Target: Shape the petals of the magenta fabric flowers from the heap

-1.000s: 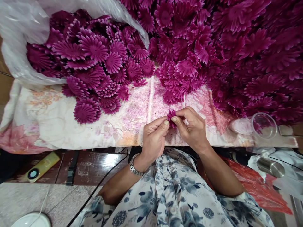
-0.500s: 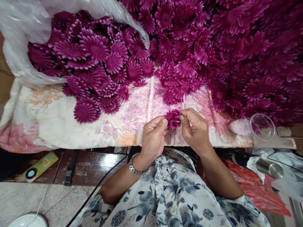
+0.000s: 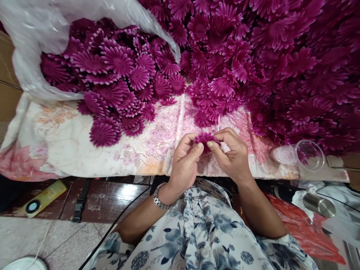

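The left hand and right hand meet over the floral cloth, fingertips of both pinched shut on one small magenta flower. Just right of it lies a clear plastic cup. Beyond it spreads the flower heap, with more spilling from a plastic bag far left.

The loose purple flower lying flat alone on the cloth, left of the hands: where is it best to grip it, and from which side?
Probably by its petal rim. The loose flower lies flat, face up, on the cloth, with bare cloth along its near-left edge. Come from above on that side with thumb and forefinger; its far-right edge lies against the other flowers.
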